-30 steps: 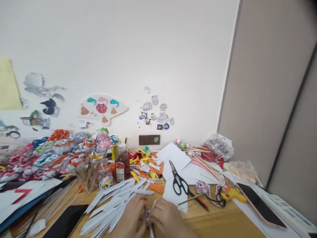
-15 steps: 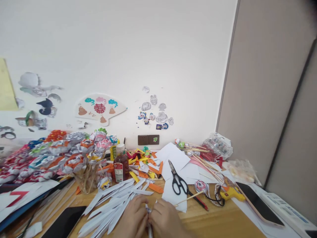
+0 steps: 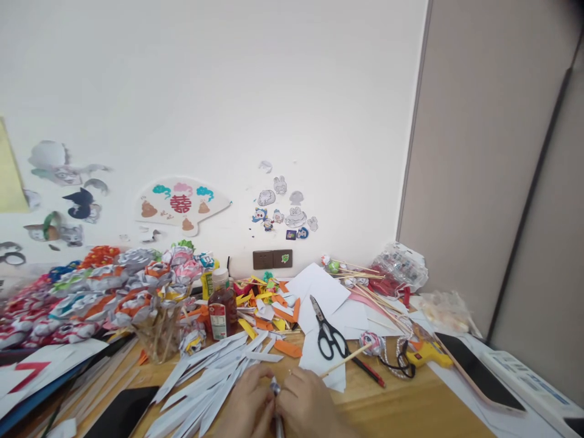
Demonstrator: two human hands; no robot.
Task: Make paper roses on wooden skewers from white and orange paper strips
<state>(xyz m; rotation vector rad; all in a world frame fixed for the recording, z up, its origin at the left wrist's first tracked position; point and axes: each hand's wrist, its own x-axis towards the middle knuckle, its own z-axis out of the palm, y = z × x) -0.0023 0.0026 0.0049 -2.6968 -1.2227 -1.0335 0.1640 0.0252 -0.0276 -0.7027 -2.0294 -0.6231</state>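
Low in the centre, my left hand (image 3: 247, 401) and my right hand (image 3: 306, 403) are side by side, fingers pinched on a small white strip of paper (image 3: 275, 385) that looks rolled or folded. Its lower end shows as a pale narrow piece between the hands; the fingers hide most of it. To the left of my left hand lies a fanned pile of white paper strips (image 3: 205, 384). A thin wooden stick (image 3: 345, 360) carrying a paper flower (image 3: 371, 342) extends from beside my right hand. Black-handled scissors (image 3: 329, 334) rest on white paper just beyond.
Many paper flowers (image 3: 109, 286) crowd the left. A bottle (image 3: 219, 307) stands near orange and yellow paper pieces (image 3: 269, 307). A dark phone (image 3: 121, 413) lies left; a yellow glue gun (image 3: 429, 354) and another phone (image 3: 479, 371) lie right. The wall (image 3: 292, 91) rises behind.
The camera view has shifted slightly. Both hands stay together in nearly the same place, and the upper end of the rolled paper shows more between the fingers.
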